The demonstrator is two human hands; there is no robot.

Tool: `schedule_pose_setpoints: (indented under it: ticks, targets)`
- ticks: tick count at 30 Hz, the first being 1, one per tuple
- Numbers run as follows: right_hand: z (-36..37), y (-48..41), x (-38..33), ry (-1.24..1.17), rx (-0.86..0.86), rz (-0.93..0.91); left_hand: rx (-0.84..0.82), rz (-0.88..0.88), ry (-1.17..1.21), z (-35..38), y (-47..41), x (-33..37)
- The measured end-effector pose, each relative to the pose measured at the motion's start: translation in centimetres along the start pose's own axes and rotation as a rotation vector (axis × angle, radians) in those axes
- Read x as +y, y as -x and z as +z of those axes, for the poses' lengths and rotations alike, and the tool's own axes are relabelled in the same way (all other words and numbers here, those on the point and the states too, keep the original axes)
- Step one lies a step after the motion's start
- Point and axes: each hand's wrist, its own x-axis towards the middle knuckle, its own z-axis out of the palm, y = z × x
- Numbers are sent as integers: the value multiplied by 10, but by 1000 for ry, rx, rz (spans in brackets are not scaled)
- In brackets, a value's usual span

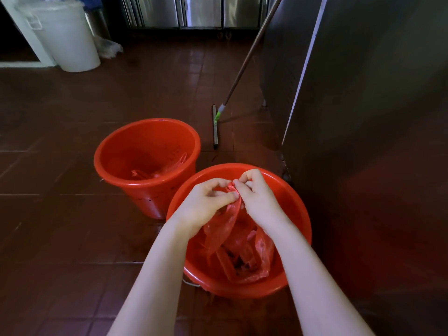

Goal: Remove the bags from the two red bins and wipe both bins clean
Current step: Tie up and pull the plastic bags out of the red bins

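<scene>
Red bag (242, 253) sits in the near bin (288, 197), with its top gathered up over the bin where your two hands meet. Your left hand (206, 204) pinches the bunched plastic between thumb and curled fingers. Your right hand (257, 197) pinches the same twisted top just beside it. The rest of that bag hangs loose inside the bin. Just beside it, farther off to the left, the far bin (145, 134) holds a second red bag (160, 172), crumpled at the bottom. Both bins stand on the brown tile floor (60, 214). Beyond them a squeegee (215, 127) rests on the floor, its handle slanting up past the steel cabinet (363, 117) on the right.
</scene>
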Motion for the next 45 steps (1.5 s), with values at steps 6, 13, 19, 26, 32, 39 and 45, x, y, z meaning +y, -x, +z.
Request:
schedule_pose_setpoints:
  ticks: [6, 13, 19, 26, 32, 39, 45]
  targets:
    - [-2, 3, -3, -155, -142, -5, 67, -35, 157, -12, -1, -1]
    - [0, 4, -3, -138, -234, -106, 23, -138, 128, -17, 0, 1]
    - [-9, 3, 8, -225, -160, -49, -94, -200, 121, -23, 1, -5]
    - [3, -2, 11, 64, 169, -120, -163, -50, -75, -5, -3, -4]
    - [5, -2, 18, 216, 66, 21, 49, 143, -442, -4, -4, -3]
    - [-4, 0, 14, -61, -125, 52, 280, 191, -349, -4, -4, -6]
    - [-8, 7, 12, -46, -328, 12, 365, -16, -90, -1, -6, -6]
